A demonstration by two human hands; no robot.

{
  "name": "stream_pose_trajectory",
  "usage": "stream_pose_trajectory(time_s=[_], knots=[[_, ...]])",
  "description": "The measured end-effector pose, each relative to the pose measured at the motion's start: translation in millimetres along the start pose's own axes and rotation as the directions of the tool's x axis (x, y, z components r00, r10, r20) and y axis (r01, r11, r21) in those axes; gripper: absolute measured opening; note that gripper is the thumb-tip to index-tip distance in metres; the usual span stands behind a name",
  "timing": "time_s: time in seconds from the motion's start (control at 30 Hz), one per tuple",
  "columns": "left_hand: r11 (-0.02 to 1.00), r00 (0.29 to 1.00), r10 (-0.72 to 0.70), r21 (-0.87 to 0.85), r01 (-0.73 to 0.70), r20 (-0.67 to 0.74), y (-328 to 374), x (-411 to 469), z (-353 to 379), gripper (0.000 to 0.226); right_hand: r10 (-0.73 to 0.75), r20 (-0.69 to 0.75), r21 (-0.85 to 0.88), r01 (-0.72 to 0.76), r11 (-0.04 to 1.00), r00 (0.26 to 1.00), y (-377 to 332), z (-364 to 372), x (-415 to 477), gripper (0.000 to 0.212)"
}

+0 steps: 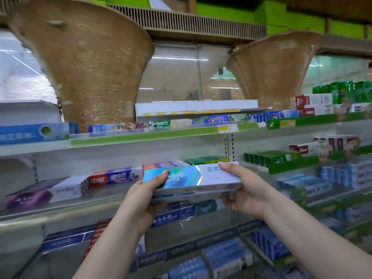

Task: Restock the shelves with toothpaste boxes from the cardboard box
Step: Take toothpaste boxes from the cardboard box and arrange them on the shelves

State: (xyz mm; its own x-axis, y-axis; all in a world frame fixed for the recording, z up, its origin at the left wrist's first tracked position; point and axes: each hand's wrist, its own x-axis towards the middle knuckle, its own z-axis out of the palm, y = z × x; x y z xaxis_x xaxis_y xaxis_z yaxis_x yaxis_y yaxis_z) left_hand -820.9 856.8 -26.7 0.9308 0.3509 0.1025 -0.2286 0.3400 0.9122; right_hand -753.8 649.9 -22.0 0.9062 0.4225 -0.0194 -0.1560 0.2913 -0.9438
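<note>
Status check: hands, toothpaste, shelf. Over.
Both hands gripping: left hand and right hand at either end of the toothpaste boxes. Held in front of the middle shelf. Behind them, stocked boxes; cardboard box not in view.

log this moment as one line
left hand: grips toothpaste box left end | right hand: grips right end | box: near level, before shelf

Glossy iridescent cardboard toothpaste box; rough woven baskets.
</note>
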Motion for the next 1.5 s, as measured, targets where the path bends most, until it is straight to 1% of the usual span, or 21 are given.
stream_pose_trajectory(time_s=[0.07, 0.27, 0.33, 0.43, 0.57, 0.67, 0.7, 0.8, 0.93, 1.0, 1.03, 1.13, 1.2, 1.23, 1.3, 1.37, 1.5], knots=[[1.0, 1.0, 0.012, -0.011, -0.013, -0.021, 11, -1, -13, 0.033, 0.03, 0.028, -0.019, -0.029, 0.999, 0.999, 1, 18, 6, 0.018], [0.998, 0.994, 0.069, -0.007, -0.07, -0.09, 50, -9, -40, 0.014, 0.03, 0.165, -0.013, -0.029, 1.0, 0.986, -7, 64, 19, 0.019], [0.996, 0.989, 0.09, -0.004, -0.091, -0.121, 59, -12, -49, 0.018, 0.037, 0.197, -0.009, -0.036, 0.999, 0.98, -6, 77, 21, 0.019], [0.994, 0.982, 0.113, 0.009, -0.113, -0.153, 68, -18, -64, 0.03, 0.027, 0.234, 0.0, -0.028, 1.0, 0.972, -1, 95, 24, 0.019], [0.989, 0.972, 0.146, 0.031, -0.143, -0.183, 74, -27, -84, 0.034, 0.031, 0.269, 0.005, -0.034, 0.999, 0.963, 11, 112, 29, 0.02], [0.985, 0.957, 0.173, 0.034, -0.17, -0.232, 77, -38, -104, 0.037, 0.073, 0.323, 0.016, -0.083, 0.996, 0.944, 26, 131, 33, 0.021], [0.987, 0.959, 0.162, 0.026, -0.161, -0.232, 75, -40, -104, 0.04, 0.074, 0.323, 0.024, -0.086, 0.996, 0.944, 30, 131, 35, 0.022], [0.986, 0.944, 0.161, 0.005, -0.167, -0.289, 72, -53, -126, 0.059, 0.122, 0.374, -0.019, -0.124, 0.992, 0.92, 45, 149, 36, 0.033], [0.978, 0.915, 0.198, 0.009, -0.209, -0.352, 64, -72, -160, 0.062, 0.182, 0.44, -0.087, -0.16, 0.983, 0.879, 66, 172, 34, 0.047], [0.973, 0.898, 0.219, 0.017, -0.23, -0.381, 59, -81, -177, 0.058, 0.204, 0.462, -0.098, -0.179, 0.979, 0.863, 80, 184, 34, 0.053], [0.971, 0.892, 0.226, 0.018, -0.238, -0.392, 58, -86, -184, 0.053, 0.218, 0.474, -0.096, -0.196, 0.976, 0.853, 86, 190, 33, 0.053], [0.969, 0.874, 0.227, 0.011, -0.246, -0.43, 55, -102, -204, 0.035, 0.271, 0.5, -0.117, -0.246, 0.962, 0.823, 102, 209, 31, 0.03], [0.97, 0.87, 0.22, 0.005, -0.242, -0.442, 53, -115, -213, 0.027, 0.304, 0.515, -0.145, -0.268, 0.952, 0.802, 116, 220, 29, 0.025], [0.971, 0.866, 0.216, 0.003, -0.24, -0.45, 53, -121, -217, 0.028, 0.31, 0.524, -0.159, -0.266, 0.951, 0.794, 122, 224, 28, 0.023], [0.973, 0.854, 0.202, -0.003, -0.232, -0.479, 49, -130, -228, 0.04, 0.327, 0.538, -0.179, -0.273, 0.945, 0.777, 137, 229, 26, 0.019], [0.979, 0.843, 0.181, 0.012, -0.203, -0.507, 42, -139, -240, 0.046, 0.355, 0.543, -0.198, -0.294, 0.935, 0.762, 153, 232, 22, 0.019], [0.992, 0.837, 0.12, 0.043, -0.115, -0.533, 30, -152, -256, 0.041, 0.406, 0.538, -0.224, -0.339, 0.914, 0.739, 179, 242, 18, 0.02]])
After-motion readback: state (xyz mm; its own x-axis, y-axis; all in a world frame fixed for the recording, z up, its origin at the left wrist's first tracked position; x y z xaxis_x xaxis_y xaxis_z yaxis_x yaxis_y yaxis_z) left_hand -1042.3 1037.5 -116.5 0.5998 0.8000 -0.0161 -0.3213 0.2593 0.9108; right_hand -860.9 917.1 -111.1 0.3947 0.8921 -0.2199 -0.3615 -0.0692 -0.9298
